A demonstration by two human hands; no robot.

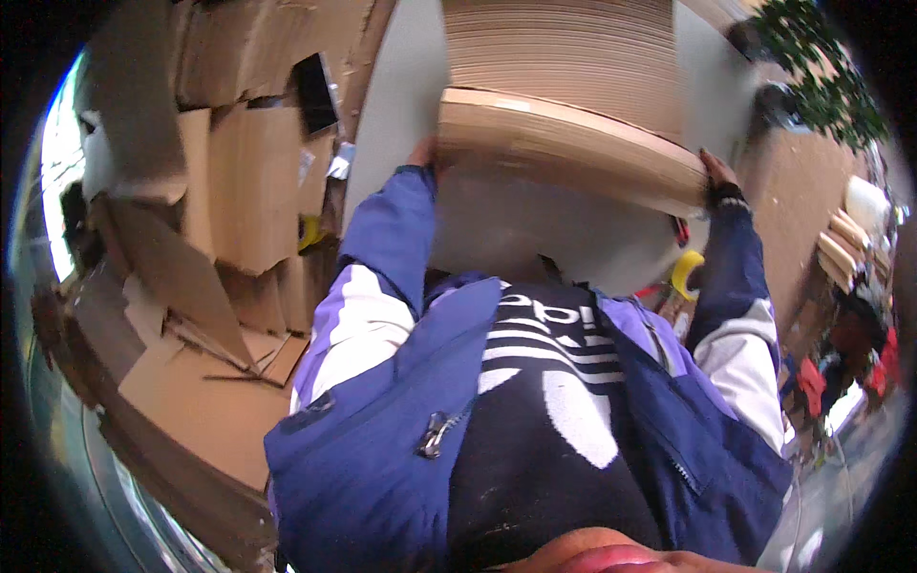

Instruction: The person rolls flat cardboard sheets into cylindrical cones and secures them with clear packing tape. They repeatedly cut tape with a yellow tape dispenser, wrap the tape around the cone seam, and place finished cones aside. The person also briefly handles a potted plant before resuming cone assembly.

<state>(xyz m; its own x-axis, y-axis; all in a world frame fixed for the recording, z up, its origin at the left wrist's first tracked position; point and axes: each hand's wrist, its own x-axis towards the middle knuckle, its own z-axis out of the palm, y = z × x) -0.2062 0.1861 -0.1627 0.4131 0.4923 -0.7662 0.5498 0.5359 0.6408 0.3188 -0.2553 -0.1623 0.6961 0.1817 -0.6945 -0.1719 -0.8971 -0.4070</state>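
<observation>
A long brown cardboard piece [573, 153], slightly blurred, spans the space between my hands above a grey-white tabletop [535, 215]. At its left end my left hand [424, 155] closes on the edge, fingers mostly hidden behind the cardboard. My right hand [716, 170] grips the right end, with a digit showing along the edge. Directly beyond the piece lies a stack of flat cardboard sheets [564, 48], their layered edges showing as fine lines. I cannot tell whether the held piece is a folded box or several sheets together.
Yellow tape roll [687, 274] and a red-handled item [679, 230] sit near my right forearm. Cardboard boxes and loose sheets [253, 186] crowd the left side, with a dark flat device [315, 94] among them. A leafy plant [826, 72] stands at the far right.
</observation>
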